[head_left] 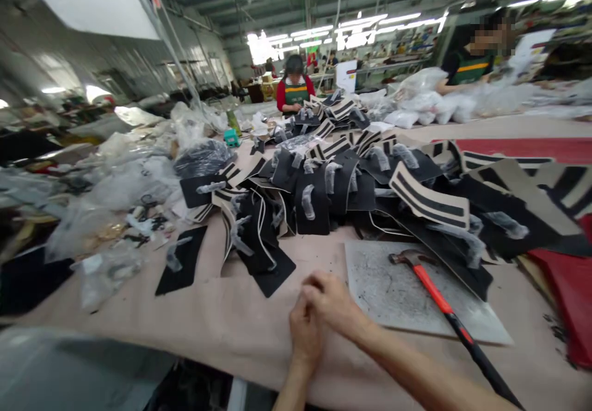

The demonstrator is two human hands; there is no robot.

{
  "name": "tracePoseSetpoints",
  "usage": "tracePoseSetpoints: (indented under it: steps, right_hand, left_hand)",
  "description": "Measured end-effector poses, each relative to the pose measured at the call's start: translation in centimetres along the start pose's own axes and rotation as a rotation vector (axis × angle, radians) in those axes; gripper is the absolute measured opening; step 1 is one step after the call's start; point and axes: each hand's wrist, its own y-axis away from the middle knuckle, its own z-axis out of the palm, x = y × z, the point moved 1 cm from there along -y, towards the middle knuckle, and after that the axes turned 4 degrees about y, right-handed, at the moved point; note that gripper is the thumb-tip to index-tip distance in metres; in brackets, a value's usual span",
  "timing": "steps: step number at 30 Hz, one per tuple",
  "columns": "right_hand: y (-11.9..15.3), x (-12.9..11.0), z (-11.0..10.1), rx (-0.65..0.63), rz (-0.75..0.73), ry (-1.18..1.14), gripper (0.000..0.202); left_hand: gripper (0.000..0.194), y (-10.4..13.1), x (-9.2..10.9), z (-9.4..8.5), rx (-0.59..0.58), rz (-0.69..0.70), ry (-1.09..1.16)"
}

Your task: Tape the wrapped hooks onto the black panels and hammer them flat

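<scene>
My left hand (306,332) and my right hand (333,300) meet above the front of the table (222,328), fingers curled and pressed together. Whatever may be between the fingers is hidden. Right of them lies a scuffed pale board (383,294). Across it rests a claw hammer (435,291) with a red and black handle, its head toward the pile. Behind my hands is a heap of black panels (312,204) with plastic-wrapped handles; some panels show beige backs with black strips (428,198). A single black panel (185,263) lies to the left.
Clear plastic bags (143,183) and small loose parts (143,223) crowd the left side. A teal object (232,138) stands farther back. Red material (567,300) lies at right. Two co-workers, one across the table (296,90) and another at back right (472,60), stand beyond the piles.
</scene>
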Motion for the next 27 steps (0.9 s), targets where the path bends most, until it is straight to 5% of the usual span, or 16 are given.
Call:
tracePoseSetpoints:
  steps: [3, 5, 13, 17, 20, 23, 27]
  right_hand:
    - [-3.9, 0.0, -4.2, 0.084, -0.035, 0.186, 0.021]
    - [-6.7, -0.2, -4.0, 0.038, -0.056, 0.251, 0.022]
    - [-13.8, -0.9, 5.4, -0.164, -0.049, 0.231, 0.027]
    - [-15.0, -1.0, 7.7, -0.268, -0.036, 0.192, 0.030]
    - [-14.8, -1.7, 8.4, -0.303, -0.013, 0.210, 0.011]
    - [-14.2, -3.7, 7.1, -0.249, -0.049, 0.250, 0.012]
    - [-11.5, -6.7, 0.9, -0.200, -0.083, 0.286, 0.019]
  left_hand:
    - [0.029, -0.1, 0.7, 0.1, -0.077, -0.025, -0.001]
    - [0.025, -0.1, 0.8, 0.1, -0.093, -0.052, 0.013]
    - [0.021, 0.0, 0.5, 0.2, -0.083, -0.092, 0.040]
    - [0.025, -0.3, 0.9, 0.0, -0.097, -0.079, 0.033]
    - [0.029, -0.4, 0.9, -0.1, -0.103, -0.076, 0.008]
    - [0.028, -0.4, 0.4, -0.1, -0.112, -0.090, -0.001]
    - [0.024, -0.5, 0.1, -0.1, -0.098, -0.113, 0.015]
